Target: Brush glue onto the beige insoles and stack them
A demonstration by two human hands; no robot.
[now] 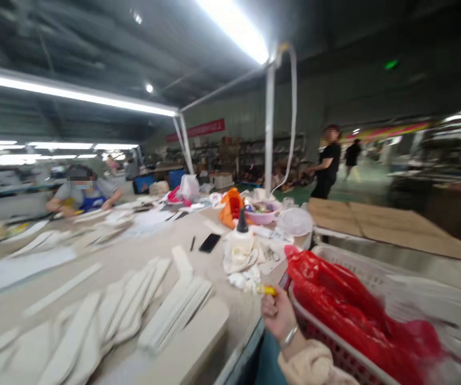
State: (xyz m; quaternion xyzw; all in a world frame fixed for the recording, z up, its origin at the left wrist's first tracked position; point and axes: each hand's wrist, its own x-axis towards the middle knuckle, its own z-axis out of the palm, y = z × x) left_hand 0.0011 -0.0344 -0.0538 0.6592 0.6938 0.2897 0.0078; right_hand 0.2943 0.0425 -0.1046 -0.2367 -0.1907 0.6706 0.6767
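Observation:
Only one of my hands shows, and I take it for my right hand (pixel 278 315); a cream sleeve and a bracelet are on its wrist. Its fingers are closed around a small yellow-tipped thing (pixel 266 290) that I cannot name. The hand sits at the table's near edge, against the rim of a white plastic basket (pixel 335 358) holding a red plastic bag (pixel 346 310). Just beyond it lie white rags (pixel 243 279) and a white glue bottle with a black nozzle (pixel 241 238). My left hand is out of view. The picture is smeared by motion.
Several white sole-shaped strips (pixel 126 307) lie on the long beige table (pixel 142 251), with a black phone (pixel 209 243), a pen, an orange bag (pixel 231 206), a pink bowl (pixel 261 213) and a small white fan (pixel 294 221). One person works at the far left (pixel 84 193), others stand behind (pixel 327 160). Cardboard (pixel 386 224) covers the right-hand bench.

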